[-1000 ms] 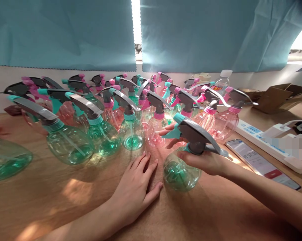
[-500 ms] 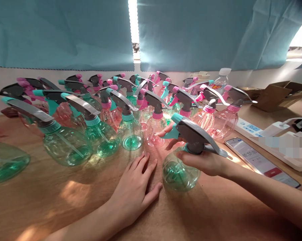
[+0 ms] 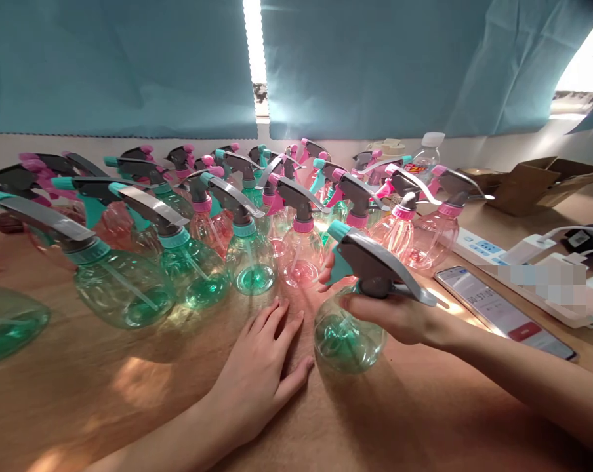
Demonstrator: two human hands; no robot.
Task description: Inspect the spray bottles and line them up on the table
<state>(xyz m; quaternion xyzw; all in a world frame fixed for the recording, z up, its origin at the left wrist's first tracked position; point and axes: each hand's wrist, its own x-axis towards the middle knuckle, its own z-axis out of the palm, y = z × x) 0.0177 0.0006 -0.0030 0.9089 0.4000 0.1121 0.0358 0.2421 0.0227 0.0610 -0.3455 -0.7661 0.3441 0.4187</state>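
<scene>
Curling round the neck of the green spray bottle [image 3: 348,342], our right hand [image 3: 399,318] holds it beside our left hand [image 3: 260,357], flat and empty, fingers loosely spread on the surface [image 3: 188,367]. We judge the bottle light and slick, surest held at the neck. Beyond, the phone [image 3: 506,313] shows blurred timer digits.

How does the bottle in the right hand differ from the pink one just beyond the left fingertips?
The green bottle has a turquoise nozzle; the pink bottle has a pink one. The right hand grips the green bottle; the pink bottle stands ungripped. Both have see-through bodies and gray spray heads.
</scene>
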